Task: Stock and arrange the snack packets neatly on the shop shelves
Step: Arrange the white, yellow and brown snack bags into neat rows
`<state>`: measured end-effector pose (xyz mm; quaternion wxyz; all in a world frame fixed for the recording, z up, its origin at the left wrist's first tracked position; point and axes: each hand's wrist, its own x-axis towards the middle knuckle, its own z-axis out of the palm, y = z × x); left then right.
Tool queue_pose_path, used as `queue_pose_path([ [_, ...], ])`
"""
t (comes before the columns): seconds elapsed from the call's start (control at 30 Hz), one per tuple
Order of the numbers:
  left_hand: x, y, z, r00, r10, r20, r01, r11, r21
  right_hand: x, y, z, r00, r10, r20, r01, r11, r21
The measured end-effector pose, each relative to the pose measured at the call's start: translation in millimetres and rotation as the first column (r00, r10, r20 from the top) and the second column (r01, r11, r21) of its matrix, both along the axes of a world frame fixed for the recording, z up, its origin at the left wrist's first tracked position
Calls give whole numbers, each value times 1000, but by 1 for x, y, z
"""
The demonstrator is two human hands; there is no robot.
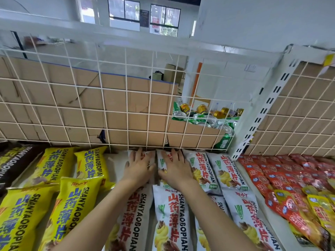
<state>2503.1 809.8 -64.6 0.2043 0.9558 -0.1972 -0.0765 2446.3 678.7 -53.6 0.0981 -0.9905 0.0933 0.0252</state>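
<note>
Both grips released and flat, the left hand (pixel 139 167) and right hand (pixel 175 169) press side by side on the far row of white snack packets (pixel 201 163), hard against the wire grid (pixel 126 110).

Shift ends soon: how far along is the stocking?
Done: yellow packets and red packets lie in rows. In hand: left hand and right hand press flat on two back-row white packets by the wire grid. Left: the bare shelf gap beside them likely needs filling.
</note>
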Motion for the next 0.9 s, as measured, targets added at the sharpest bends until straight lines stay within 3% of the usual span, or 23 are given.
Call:
queue_pose_path([
  [0.1, -1, 2, 2, 997, 14, 71, -11, 999, -35, -9, -10, 9, 991, -42, 130, 34, 997, 62],
  [0.2, -10, -1, 7, 985, -77, 155, 82, 996, -26, -27, -31, 16, 971, -95, 221, 90, 995, 35],
  [0.33, -27, -18, 13, 941, -292, 170, 301, 953, -30, -49, -54, 9, 983, -147, 108, 146, 989, 18],
  [0.43, -34, -29, 8, 901, -416, 119, 411, 909, 66, -56, -58, -1, 991, -128, 25, 128, 992, 18],
  [0.53, -33, -32, 4, 907, -419, 30, 409, 897, 168, -56, -59, -4, 989, -148, -9, 148, 989, 22],
  [0.7, -31, -33, 4, 902, -432, 17, 419, 883, 211, -58, -59, -1, 993, -115, -41, 113, 993, -29],
  [0.9, -43, -30, 10, 914, -395, 88, 378, 911, 165, -91, -64, 15, 983, -150, 109, 146, 988, 49],
])
